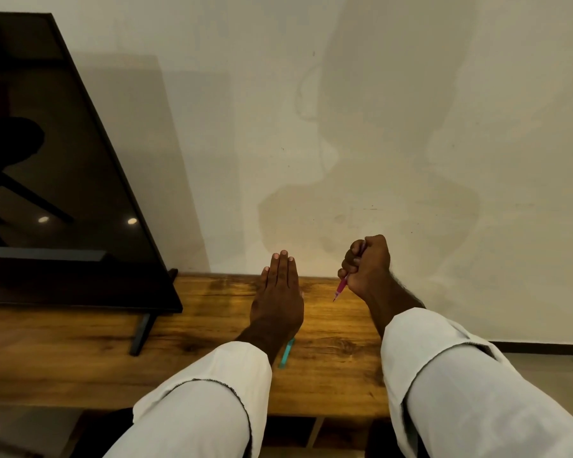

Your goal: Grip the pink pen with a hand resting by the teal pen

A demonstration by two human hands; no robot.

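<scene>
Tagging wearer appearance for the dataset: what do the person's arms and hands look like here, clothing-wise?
Both arms wear loose off-white long sleeves, the left sleeve and right sleeve, each ending in a raw dark-edged cuff short of the wrist. The left hand and right hand are bare: no gloves, rings, watch or markings visible.

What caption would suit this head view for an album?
Right hand grips a pink pen above a wooden table; left hand flat, teal pen beneath its wrist.
</scene>
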